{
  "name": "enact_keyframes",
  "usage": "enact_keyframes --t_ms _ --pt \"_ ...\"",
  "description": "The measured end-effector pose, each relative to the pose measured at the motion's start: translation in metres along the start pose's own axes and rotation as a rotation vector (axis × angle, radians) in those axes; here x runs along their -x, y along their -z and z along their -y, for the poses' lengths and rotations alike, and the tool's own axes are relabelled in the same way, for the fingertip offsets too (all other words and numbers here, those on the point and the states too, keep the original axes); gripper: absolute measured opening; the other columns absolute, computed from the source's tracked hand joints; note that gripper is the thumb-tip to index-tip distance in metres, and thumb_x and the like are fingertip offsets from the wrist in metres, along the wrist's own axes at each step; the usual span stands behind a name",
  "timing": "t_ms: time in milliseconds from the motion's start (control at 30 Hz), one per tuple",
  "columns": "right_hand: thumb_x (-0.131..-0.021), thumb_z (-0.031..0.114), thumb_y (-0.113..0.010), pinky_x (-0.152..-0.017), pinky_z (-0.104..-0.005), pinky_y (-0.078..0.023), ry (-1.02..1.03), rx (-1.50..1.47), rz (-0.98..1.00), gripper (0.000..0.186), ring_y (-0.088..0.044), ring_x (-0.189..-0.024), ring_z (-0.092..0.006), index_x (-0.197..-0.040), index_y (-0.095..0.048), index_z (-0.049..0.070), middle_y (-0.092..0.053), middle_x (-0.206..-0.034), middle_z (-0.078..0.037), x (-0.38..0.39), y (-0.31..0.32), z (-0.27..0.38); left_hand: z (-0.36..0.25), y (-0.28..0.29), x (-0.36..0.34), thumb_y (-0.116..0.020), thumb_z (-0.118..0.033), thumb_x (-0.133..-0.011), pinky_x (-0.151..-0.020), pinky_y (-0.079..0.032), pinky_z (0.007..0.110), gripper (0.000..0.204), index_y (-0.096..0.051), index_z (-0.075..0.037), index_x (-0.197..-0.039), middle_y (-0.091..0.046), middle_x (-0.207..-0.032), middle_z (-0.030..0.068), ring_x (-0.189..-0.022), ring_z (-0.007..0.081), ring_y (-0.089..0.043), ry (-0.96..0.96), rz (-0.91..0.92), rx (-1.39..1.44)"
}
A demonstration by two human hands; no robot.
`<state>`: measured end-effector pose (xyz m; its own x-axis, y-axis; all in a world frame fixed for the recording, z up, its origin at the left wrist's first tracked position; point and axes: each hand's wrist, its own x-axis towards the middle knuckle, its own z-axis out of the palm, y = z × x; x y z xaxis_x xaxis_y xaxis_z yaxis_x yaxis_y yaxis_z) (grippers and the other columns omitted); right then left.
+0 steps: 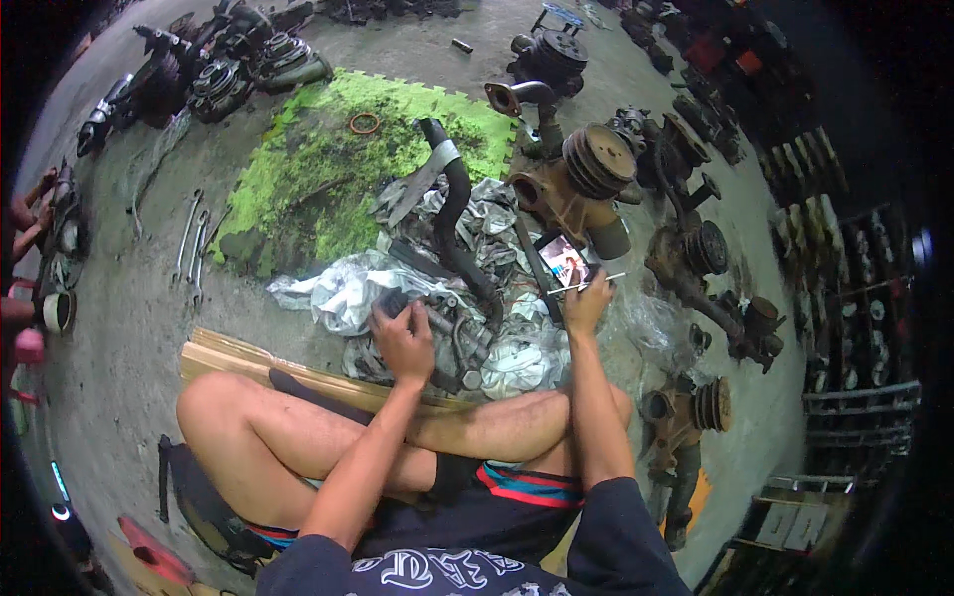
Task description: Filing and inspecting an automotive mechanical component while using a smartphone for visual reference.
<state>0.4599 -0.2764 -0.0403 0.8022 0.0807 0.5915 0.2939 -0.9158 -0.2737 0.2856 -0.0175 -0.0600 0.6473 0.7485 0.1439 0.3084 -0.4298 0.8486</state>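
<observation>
My left hand (404, 343) is closed over a small dark object (392, 302) that I cannot name, beside crumpled clear plastic (348, 290). My right hand (588, 302) rests at the lower edge of a phone (562, 260) with a lit screen. A thin white stick (614, 277) lies across the fingers of that hand, apparently pinched in them. Between the hands, a bent black hose (455, 204) with tape round its upper part rises over a heap of plastic and metal parts. To the right of the hose stands a rusty pump-like part with a grooved pulley (598, 161).
A dirty green foam mat (397, 89) lies ahead, with an orange-brown ring (365, 123) on it. Wrenches (189, 233) lie to its left. More rusty engine parts (686, 253) line the right side. Flattened cardboard (234, 360) lies by my legs. Another person's hands (30, 219) show at far left.
</observation>
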Motion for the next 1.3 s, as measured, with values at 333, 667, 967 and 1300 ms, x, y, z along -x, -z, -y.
enact_keyframes --t_ms 333,667,967,1300 --pt "-0.097 0.025 -0.062 -0.092 -0.0523 -0.044 -0.100 0.110 0.049 0.042 -0.055 -0.107 -0.0509 -0.123 -0.053 -0.006 -0.062 -0.113 -0.031 0.005 -0.029 -0.028 -0.009 0.006 -0.003 -0.055 -0.039 -0.101 -0.106 -0.039 0.050 0.038 -0.080 -0.010 -0.104 -0.052 -0.129 0.0272 -0.120 0.0455 -0.048 0.021 0.039 0.023" --pt "-0.089 0.031 -0.070 -0.088 -0.0524 -0.044 -0.202 -0.072 -0.011 0.054 -0.058 -0.099 -0.0502 -0.121 -0.055 -0.009 -0.064 -0.105 -0.030 0.007 -0.056 -0.043 -0.003 0.005 -0.002 -0.054 -0.040 -0.102 -0.107 -0.038 0.051 0.041 -0.080 -0.008 -0.105 -0.051 -0.129 0.0314 -0.120 0.0471 -0.047 -0.016 0.025 0.019" --pt "-0.086 0.036 -0.078 -0.087 -0.0509 -0.044 -0.178 -0.008 -0.156 0.059 -0.061 -0.092 -0.0462 -0.117 -0.057 -0.010 -0.068 -0.097 -0.028 0.003 -0.060 -0.057 0.003 0.000 -0.003 -0.055 -0.035 -0.102 -0.101 -0.039 0.046 0.037 -0.079 -0.006 -0.104 -0.057 -0.117 0.0250 -0.112 0.0410 -0.049 -0.069 0.017 0.022" --pt "-0.085 0.033 -0.078 -0.089 -0.0492 -0.044 -0.181 -0.121 -0.150 0.054 -0.060 -0.093 -0.0441 -0.114 -0.058 -0.008 -0.068 -0.098 -0.025 -0.006 -0.043 -0.038 0.003 0.000 -0.003 -0.055 -0.032 -0.102 -0.100 -0.039 0.047 0.036 -0.079 -0.005 -0.101 -0.057 -0.117 0.0244 -0.111 0.0406 -0.049 -0.093 0.005 0.032"
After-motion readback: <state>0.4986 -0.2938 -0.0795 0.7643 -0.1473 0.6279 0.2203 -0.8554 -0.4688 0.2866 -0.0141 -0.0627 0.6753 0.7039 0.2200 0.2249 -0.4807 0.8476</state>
